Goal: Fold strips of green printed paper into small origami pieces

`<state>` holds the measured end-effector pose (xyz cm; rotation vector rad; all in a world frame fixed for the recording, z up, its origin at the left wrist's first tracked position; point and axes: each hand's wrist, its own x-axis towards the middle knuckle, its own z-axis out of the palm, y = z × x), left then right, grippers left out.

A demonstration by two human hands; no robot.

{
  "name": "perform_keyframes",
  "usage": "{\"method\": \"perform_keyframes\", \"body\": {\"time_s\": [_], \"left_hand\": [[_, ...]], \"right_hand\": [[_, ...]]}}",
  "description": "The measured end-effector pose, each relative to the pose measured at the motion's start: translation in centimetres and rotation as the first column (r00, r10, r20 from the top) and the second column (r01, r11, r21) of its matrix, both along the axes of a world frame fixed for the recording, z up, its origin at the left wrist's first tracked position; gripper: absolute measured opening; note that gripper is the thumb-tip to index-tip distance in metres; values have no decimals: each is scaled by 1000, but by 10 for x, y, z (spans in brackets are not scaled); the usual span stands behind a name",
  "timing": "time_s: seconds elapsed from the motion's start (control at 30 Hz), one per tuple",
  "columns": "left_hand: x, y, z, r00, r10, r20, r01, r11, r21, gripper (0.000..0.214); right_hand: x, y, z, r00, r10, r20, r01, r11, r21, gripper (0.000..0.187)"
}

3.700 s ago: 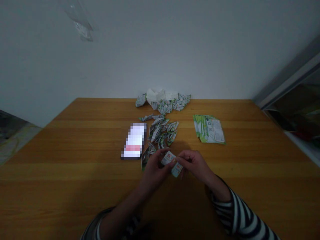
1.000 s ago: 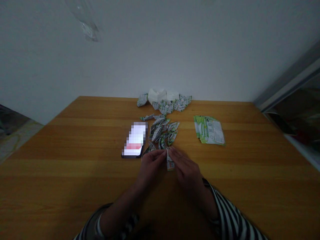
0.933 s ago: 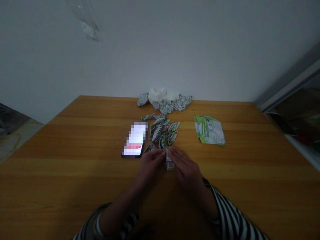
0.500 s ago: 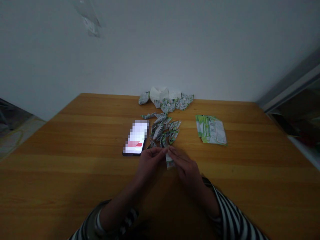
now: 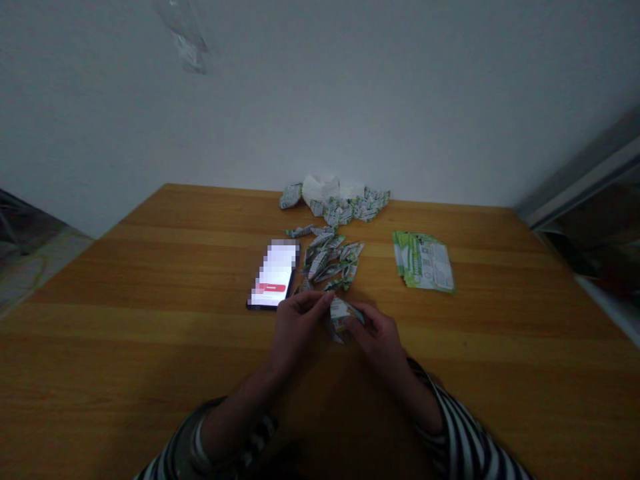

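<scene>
Both hands pinch one small folded piece of printed paper (image 5: 341, 315), white with green and a red mark, just above the wooden table (image 5: 150, 333). My left hand (image 5: 295, 327) grips its left side with fingertips closed. My right hand (image 5: 377, 333) grips its right side. Both sleeves are striped black and white. Just beyond the hands lies a cluster of several folded paper pieces (image 5: 327, 257).
A lit phone (image 5: 274, 275) lies to the left of the cluster. A stack of flat green and white sheets (image 5: 423, 260) lies at the right. More folded pieces and a white crumpled heap (image 5: 335, 200) sit at the table's far edge against the wall.
The paper piece was held edge-on and narrow between the fingertips; now it is turned and spread a little wider. Both hands stayed in place in front of the cluster.
</scene>
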<state>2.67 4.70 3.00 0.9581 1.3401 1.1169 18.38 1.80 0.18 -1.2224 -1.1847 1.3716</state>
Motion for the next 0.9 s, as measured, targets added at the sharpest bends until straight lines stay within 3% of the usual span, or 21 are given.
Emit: {"method": "perform_keyframes", "body": {"time_s": [0.47,0.9], "left_hand": [[3,-3,2,1000,-17,22,17,1000,-14,22],[6,-5,-1,995,-82,52,81,996,29,18]], "right_hand": [[-2,0,6,997,-18,-69,12,996,-88,34],[2,1,4,998,-59,-16,59,998,-26,31]]}}
